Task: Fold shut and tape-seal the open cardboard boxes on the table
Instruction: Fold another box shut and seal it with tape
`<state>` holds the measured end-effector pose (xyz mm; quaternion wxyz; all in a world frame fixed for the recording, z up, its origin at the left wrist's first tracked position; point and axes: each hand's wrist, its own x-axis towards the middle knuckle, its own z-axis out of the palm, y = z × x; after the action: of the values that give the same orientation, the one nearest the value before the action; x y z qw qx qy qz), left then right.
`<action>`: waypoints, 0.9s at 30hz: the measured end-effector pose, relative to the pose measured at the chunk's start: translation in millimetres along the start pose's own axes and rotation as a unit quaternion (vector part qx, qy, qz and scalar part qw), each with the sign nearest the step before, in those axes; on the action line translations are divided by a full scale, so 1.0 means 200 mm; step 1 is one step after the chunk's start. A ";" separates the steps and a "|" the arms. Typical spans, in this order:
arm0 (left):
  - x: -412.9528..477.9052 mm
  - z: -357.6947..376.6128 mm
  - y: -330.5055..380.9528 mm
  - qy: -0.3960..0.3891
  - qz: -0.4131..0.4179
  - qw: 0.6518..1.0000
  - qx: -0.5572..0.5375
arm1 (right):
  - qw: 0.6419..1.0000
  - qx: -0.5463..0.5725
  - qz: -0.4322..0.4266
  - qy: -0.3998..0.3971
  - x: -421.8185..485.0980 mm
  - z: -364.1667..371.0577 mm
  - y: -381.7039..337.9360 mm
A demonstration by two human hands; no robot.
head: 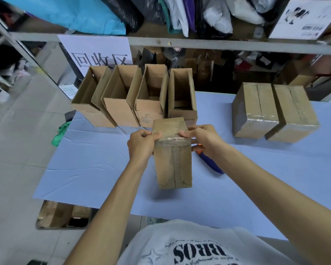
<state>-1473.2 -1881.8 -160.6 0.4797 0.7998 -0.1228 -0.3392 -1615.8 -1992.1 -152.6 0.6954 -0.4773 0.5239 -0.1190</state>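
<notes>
Blue tablecloth (103, 159) | 4 open boxes (115, 109) | 2 taped boxes (256, 111) | shelf (199, 45) behind

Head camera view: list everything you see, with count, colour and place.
open boxes: four, brown, row at the table's far left
sealed boxes: two, brown with clear tape, far right
held box: one, brown, taped, centre, between both hands
blue object: one, blue with orange end, behind the right hand; kind unclear
green bag: one, green, table's left edge
sign: one, white with black characters, hanging from the shelf
shelf: one, grey, above, holding bags
table: one, pale blue cover
left hand: one, grips the held box's upper left edge
right hand: one, grips its upper right edge
</notes>
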 end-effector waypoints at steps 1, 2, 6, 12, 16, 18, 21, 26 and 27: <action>0.00 0.00 0.00 0.004 0.009 1.000 0.000 | 1.000 0.014 0.003 -0.008 -0.01 -0.01 0.00; 0.00 0.01 0.00 0.008 0.026 1.000 0.008 | 1.000 0.020 0.001 -0.013 0.00 -0.02 0.00; -0.01 0.03 -0.01 0.000 0.133 0.987 0.091 | 0.990 -0.052 -0.122 0.054 0.02 0.01 0.06; 0.01 0.02 -0.07 -0.046 0.188 0.978 0.080 | 0.877 -0.279 -0.383 0.074 0.01 0.02 0.11; 0.04 0.06 -0.08 -0.026 0.204 0.968 0.146 | 0.828 -0.340 -0.435 0.099 0.03 0.01 0.10; 0.04 0.07 -0.08 -0.011 0.220 0.959 0.179 | 0.801 -0.377 -0.451 0.110 0.02 0.00 0.10; 0.03 0.07 -0.09 -0.002 0.227 0.956 0.185 | 0.788 -0.401 -0.453 0.119 0.02 0.00 0.09; 0.01 0.05 -0.13 -0.017 0.206 0.970 0.129 | 0.761 -0.412 -0.481 0.144 0.03 0.05 0.10; 0.00 0.04 -0.13 -0.036 0.195 0.975 0.105 | 0.768 -0.401 -0.479 0.145 0.02 0.04 0.11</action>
<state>-1481.3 -1874.6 -185.5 0.4454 0.7935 -0.3285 -0.2531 -1614.0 -1979.5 -172.4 0.2094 -0.8787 0.3221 -0.2834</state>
